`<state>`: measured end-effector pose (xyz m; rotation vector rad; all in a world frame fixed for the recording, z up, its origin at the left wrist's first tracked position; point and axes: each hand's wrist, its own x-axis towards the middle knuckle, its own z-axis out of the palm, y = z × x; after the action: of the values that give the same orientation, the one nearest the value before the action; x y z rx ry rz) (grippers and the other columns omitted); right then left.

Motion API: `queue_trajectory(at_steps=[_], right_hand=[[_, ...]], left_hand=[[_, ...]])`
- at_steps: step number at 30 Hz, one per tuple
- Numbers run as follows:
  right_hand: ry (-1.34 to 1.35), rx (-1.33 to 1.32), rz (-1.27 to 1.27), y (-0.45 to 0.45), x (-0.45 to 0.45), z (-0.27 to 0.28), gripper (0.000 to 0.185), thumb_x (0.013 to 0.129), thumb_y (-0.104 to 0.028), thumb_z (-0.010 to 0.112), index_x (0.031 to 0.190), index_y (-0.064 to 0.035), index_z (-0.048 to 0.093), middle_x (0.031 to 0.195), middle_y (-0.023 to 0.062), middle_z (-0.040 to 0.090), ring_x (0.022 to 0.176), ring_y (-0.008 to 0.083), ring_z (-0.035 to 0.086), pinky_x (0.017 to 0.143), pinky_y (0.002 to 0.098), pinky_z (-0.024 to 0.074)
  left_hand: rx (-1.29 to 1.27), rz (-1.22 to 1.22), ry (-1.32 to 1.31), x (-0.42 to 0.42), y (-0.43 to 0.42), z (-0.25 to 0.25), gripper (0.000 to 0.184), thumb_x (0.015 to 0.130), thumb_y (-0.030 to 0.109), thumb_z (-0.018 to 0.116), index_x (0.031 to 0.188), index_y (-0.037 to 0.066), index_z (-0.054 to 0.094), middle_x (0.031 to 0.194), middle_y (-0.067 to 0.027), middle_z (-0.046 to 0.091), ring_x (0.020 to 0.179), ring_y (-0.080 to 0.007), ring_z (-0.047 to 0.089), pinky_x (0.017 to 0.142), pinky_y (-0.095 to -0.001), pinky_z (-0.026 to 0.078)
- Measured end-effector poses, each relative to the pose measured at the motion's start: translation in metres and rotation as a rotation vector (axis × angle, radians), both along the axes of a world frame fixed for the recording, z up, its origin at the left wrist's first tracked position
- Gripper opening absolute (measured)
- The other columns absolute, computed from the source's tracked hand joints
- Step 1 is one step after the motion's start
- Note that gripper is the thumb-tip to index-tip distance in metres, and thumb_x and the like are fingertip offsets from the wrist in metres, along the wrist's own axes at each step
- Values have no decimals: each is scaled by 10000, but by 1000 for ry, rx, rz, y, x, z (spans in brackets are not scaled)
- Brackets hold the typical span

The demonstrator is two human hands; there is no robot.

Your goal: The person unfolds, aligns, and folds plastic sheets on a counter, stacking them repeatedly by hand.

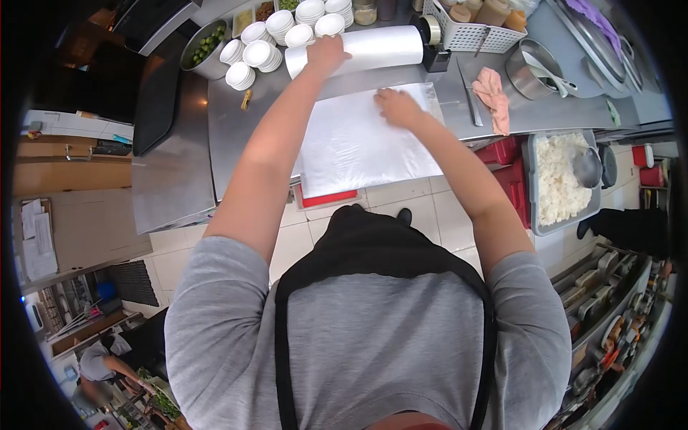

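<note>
A large roll of clear plastic film (383, 50) lies across the back of the steel counter (233, 122). My left hand (328, 56) rests on the roll near its left end, fingers bent over it, with the thumb apart. A wide sheet of plastic (351, 147) lies flat in front of the roll and hangs over the counter's front edge. My right hand (400, 109) is on the upper part of this sheet, slightly blurred, with its fingers spread.
Stacked white cups (261, 56) and a pot of green limes (208, 49) stand at the back left. To the right are a pink cloth (491, 100), a knife (469, 97), a metal pot (527, 75) and a tub of rice (562, 179). Another person (100, 362) is at lower left.
</note>
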<state>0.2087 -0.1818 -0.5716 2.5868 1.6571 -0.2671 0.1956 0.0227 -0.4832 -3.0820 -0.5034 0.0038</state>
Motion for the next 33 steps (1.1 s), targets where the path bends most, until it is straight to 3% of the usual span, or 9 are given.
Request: queue_trajectory(at_steps=[5, 8, 10, 13, 18, 20, 23, 29, 33], right_hand=[[35, -10, 176, -54, -91, 17, 1032, 653, -642, 619, 1407, -73, 205, 1450, 239, 131, 1336, 418, 137, 1001, 619, 218], [-163, -61, 269, -77, -119, 13, 805, 739, -415, 618, 1374, -48, 287, 1413, 252, 226, 1292, 431, 242, 958, 601, 302], [-363, 350, 182, -78, -123, -11, 522, 766, -186, 552, 1224, 30, 428, 1238, 253, 430, 1158, 398, 423, 914, 478, 413], [30, 171, 154, -86, -134, 11, 422, 771, -70, 467, 1171, 66, 467, 1139, 270, 515, 1030, 375, 553, 815, 353, 506], [262, 93, 195, -120, -158, 78, 348, 709, -50, 546, 1044, 40, 518, 1013, 199, 583, 913, 294, 610, 676, 360, 530], [249, 323, 251, -136, -165, 93, 121, 730, -63, 520, 843, -22, 521, 724, 115, 591, 696, 281, 624, 620, 360, 526], [424, 125, 288, -144, -163, 140, 110, 726, -55, 534, 833, -31, 533, 670, 138, 603, 642, 310, 627, 621, 382, 521], [413, 209, 256, -89, -110, 174, 111, 741, -71, 566, 849, -50, 578, 627, 165, 593, 660, 348, 612, 604, 444, 471], [210, 281, 168, -16, -65, 149, 150, 772, -106, 554, 906, -70, 609, 878, 174, 626, 862, 312, 603, 736, 436, 463]], left_hand=[[288, -220, -366, -2, -7, -58, 499, 790, 276, 626, 1232, 88, 488, 1249, -180, 490, 1140, -315, 495, 902, -479, 423], [245, -241, -381, -4, -31, -59, 735, 763, 280, 648, 1386, 146, 280, 1380, -202, 323, 1267, -369, 323, 961, -614, 289], [278, -218, -389, 7, -38, -58, 773, 748, 323, 657, 1393, 159, 265, 1379, -208, 320, 1269, -379, 312, 959, -630, 273], [271, -135, -316, 13, -43, -53, 869, 698, 432, 676, 1404, 180, 238, 1378, -213, 315, 1271, -394, 292, 958, -655, 239], [108, 40, -12, 16, -41, -11, 1074, 565, 575, 710, 1422, 200, 181, 1377, -197, 330, 1268, -386, 306, 961, -674, 216], [-121, 103, 259, 17, -25, 4, 1200, 480, 573, 743, 1433, 180, 130, 1380, -170, 349, 1264, -371, 337, 943, -693, 233], [-195, 195, 384, 15, -3, 14, 1247, 439, 541, 768, 1432, 140, 130, 1372, -145, 379, 1254, -361, 367, 932, -709, 238], [-148, 136, 499, 31, 42, 0, 1211, 449, 531, 787, 1405, 68, 203, 1338, -167, 418, 1220, -332, 417, 970, -496, 361], [-93, -43, 510, 40, 54, 2, 1089, 471, 559, 780, 1325, 30, 360, 1248, -190, 495, 1139, -321, 493, 937, -396, 411]])
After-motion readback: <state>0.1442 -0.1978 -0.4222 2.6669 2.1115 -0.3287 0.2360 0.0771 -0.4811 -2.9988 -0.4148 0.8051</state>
